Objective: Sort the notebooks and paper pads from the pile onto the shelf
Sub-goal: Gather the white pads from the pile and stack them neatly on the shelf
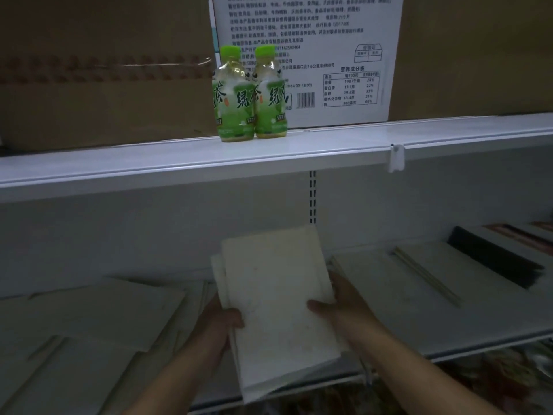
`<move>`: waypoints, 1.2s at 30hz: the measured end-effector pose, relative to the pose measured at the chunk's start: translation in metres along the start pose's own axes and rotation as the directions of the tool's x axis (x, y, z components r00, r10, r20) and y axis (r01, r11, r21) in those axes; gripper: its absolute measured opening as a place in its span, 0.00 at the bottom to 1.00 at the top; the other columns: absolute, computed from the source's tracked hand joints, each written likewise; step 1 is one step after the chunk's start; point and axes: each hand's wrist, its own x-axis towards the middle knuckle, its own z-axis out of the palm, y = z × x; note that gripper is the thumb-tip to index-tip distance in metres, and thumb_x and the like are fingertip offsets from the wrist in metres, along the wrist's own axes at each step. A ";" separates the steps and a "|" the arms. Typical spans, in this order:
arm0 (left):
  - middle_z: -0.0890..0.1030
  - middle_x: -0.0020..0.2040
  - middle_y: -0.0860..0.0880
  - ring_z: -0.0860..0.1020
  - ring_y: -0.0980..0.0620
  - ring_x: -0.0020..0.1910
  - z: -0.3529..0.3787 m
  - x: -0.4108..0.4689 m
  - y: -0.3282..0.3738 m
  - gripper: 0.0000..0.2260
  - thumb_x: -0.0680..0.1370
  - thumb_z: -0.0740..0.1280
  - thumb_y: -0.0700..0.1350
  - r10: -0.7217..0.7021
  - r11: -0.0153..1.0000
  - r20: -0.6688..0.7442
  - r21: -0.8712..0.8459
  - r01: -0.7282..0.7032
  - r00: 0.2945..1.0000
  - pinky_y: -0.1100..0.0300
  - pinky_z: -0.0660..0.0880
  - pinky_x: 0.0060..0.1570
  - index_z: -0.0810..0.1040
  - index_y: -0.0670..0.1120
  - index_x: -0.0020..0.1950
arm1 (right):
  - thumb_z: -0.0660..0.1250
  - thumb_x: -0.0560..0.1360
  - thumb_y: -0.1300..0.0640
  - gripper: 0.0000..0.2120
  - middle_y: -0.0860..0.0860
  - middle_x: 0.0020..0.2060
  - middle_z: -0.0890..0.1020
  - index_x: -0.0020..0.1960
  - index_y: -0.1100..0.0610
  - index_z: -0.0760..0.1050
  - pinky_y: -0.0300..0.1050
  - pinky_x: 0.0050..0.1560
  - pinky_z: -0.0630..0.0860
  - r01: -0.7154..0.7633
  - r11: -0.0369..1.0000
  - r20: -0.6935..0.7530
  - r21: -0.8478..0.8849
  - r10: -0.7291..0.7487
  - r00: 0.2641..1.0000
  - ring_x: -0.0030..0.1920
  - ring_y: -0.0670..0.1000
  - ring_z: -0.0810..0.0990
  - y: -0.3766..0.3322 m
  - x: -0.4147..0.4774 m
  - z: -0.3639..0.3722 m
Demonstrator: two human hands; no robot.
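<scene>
Two bottles (233, 94) occupy the upper shelf (149, 157), pads (419, 283) the lower shelf (493, 324).

So up on the upper shelf (179, 157) there were two green tea bottles standing upright, the left bottle (232, 94) touching the right bottle (269, 94), both with green caps. Right behind them sat a white carton (329, 40) covered in print plus a barcode, with a taped brown box (104, 85) beside it. A little plastic clip (395, 158) hung off the shelf's front edge.

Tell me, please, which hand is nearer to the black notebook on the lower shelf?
Right. The right hand grips the pad stack at its right edge, left of the black notebook; the left hand grips its left edge.
</scene>
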 end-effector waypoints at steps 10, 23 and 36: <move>0.83 0.40 0.42 0.80 0.43 0.40 0.046 0.016 -0.002 0.14 0.61 0.74 0.42 -0.018 0.999 -0.155 -0.048 0.010 0.988 0.50 0.76 0.47 0.80 0.43 0.45 | 0.66 0.77 0.58 0.25 0.31 0.52 0.70 0.64 0.37 0.58 0.33 0.58 0.69 0.079 0.990 0.067 -0.118 -0.071 0.995 0.50 0.30 0.70 -0.005 0.004 -0.011; 0.59 0.75 0.48 0.65 0.51 0.69 0.062 0.034 -0.044 0.51 0.65 0.79 0.53 -0.144 0.774 0.122 0.632 0.035 0.982 0.68 0.68 0.58 0.49 0.48 0.78 | 0.64 0.73 0.68 0.12 0.58 0.52 0.80 0.55 0.61 0.76 0.36 0.35 0.73 -0.211 0.952 -0.187 -0.220 0.171 0.967 0.42 0.51 0.76 0.023 0.037 -0.025; 0.51 0.78 0.49 0.56 0.52 0.76 0.030 0.034 -0.084 0.67 0.45 0.48 0.80 0.091 0.372 0.054 0.924 -0.084 0.994 0.66 0.54 0.70 0.45 0.45 0.78 | 0.57 0.78 0.42 0.35 0.58 0.75 0.56 0.77 0.58 0.50 0.46 0.73 0.55 -0.130 0.481 -0.099 -0.867 0.089 0.991 0.75 0.55 0.55 0.040 0.073 -0.015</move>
